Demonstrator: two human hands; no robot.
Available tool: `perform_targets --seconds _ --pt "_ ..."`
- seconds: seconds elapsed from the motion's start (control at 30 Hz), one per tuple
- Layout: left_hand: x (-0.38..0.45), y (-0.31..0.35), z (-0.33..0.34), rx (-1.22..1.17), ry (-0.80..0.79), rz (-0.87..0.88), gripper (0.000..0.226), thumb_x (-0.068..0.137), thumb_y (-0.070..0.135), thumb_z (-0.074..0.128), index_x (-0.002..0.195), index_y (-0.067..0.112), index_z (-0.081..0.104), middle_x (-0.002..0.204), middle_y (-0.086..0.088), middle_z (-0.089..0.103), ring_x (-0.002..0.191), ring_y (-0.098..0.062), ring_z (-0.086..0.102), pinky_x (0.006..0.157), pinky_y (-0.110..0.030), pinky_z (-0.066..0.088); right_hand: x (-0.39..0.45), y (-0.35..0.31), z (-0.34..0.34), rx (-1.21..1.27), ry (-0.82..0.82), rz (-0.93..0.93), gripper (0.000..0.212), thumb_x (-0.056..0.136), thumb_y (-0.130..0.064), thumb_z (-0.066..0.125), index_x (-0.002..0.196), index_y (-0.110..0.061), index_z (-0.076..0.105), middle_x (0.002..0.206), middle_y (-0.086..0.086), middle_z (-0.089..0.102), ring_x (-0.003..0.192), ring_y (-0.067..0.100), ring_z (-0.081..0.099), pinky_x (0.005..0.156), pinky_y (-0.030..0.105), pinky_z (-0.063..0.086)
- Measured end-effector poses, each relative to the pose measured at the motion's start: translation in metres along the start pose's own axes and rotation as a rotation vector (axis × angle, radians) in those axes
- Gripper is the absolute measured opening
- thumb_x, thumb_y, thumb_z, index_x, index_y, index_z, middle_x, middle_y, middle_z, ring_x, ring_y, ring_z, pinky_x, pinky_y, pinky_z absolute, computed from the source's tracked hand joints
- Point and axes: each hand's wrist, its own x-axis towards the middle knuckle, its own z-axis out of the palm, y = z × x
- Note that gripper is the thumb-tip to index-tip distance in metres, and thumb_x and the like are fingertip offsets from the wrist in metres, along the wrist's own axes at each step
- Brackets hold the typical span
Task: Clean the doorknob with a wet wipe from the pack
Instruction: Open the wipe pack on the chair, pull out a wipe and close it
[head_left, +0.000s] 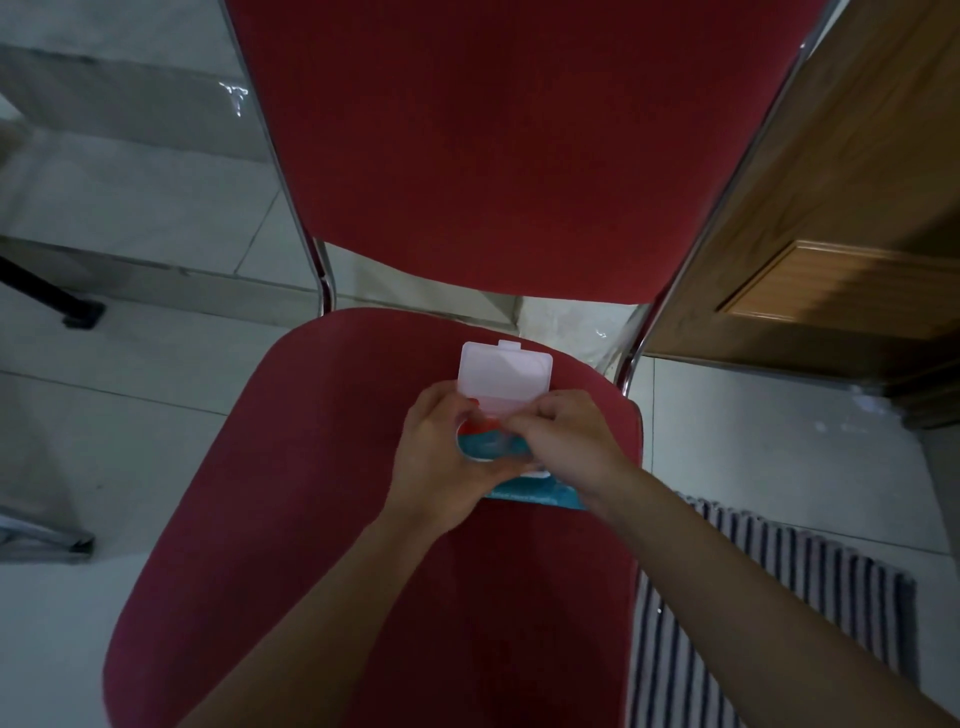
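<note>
the wet wipe pack (524, 491) lies on the far part of the red chair seat (311, 519), its clear flip lid (503, 375) standing open. the left hand (441, 457) is closed around the pack's left end. the right hand (569, 441) has its fingers pinched together at the opening; no wipe is visible. judgement: hold the pack down, pull one sheet straight up slowly. the doorknob is not in view.

Wipe pack (524, 488) — mostly hidden by hands.
</note>
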Motion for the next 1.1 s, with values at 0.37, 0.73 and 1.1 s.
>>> perform_targets --seconds 0.37,0.73,1.1 --pt "0.001 -0.006 -0.011 0.036 0.082 -0.027 0.014 0.085 0.018 0.059 0.099 0.018 0.064 0.080 0.014 0.058 0.069 -0.004 0.055 0.064 -0.005 0.042 -0.005 0.013 0.011 -0.417 0.182 -0.307 0.007 0.078 -0.024 0.065 0.081 -0.025 0.071 0.099 -0.002 0.045 0.098 0.013 0.038 0.080 0.033 0.030" --pt "0.005 -0.012 -0.014 -0.049 0.056 -0.094 0.018 0.085 0.020 0.060 0.102 0.019 0.065 0.099 0.001 0.068 0.086 -0.009 0.063 0.065 -0.003 0.042 -0.001 0.004 0.011 -0.820 0.033 -0.762 0.009 0.066 -0.006 0.072 0.074 -0.011 0.073 0.087 0.014 0.053 0.080 0.029 0.053 0.059 0.035 0.039" --pt "0.006 -0.013 -0.014 -0.063 0.073 -0.095 0.013 0.085 0.019 0.061 0.097 0.016 0.065 0.098 -0.001 0.066 0.079 -0.005 0.059 0.063 0.001 0.040 0.005 0.000 0.000 -0.268 -0.135 -0.429 0.008 0.088 -0.006 0.052 0.088 -0.013 0.057 0.079 0.001 0.060 0.070 0.013 0.055 0.058 0.013 0.042"
